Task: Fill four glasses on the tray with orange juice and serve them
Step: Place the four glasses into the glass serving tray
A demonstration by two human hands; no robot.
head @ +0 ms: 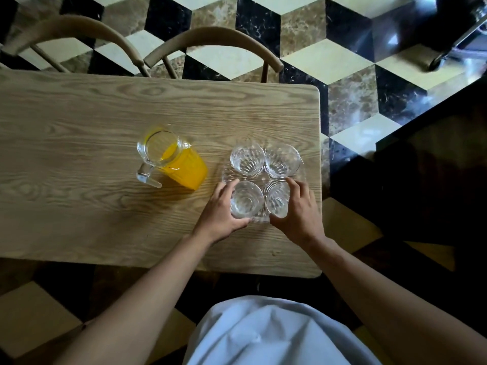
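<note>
Seen from the head camera, four clear ribbed drinking glasses stand empty on a round cut-glass tray (263, 177) with a starburst centre, near the right end of a pale wooden table (79, 143) with bold grain and rounded corners. The far-left glass (247, 157) and far-right glass (282, 158) sit side by side; the near-left glass (246, 198) and near-right glass (278, 200) are each flanked by a hand. The left hand (218, 212) curls its fingers and thumb round the near-left glass, thumb at the near rim. The right hand (299, 209) wraps its fingers round the near-right glass, which appears tilted, thumb at its near side. Left of the tray and apart from it stands a clear fluted glass jug of orange juice (172, 156), roughly half full, its handle pointing near-left. Beyond the table's far edge are two curved wooden chair backs, one left (76, 30) and one centre (213, 38). The floor (350, 64) is polished stone in a black, cream and brown cube pattern. A pale blue-white garment (274, 335) covers the person's front at the near edge.
</note>
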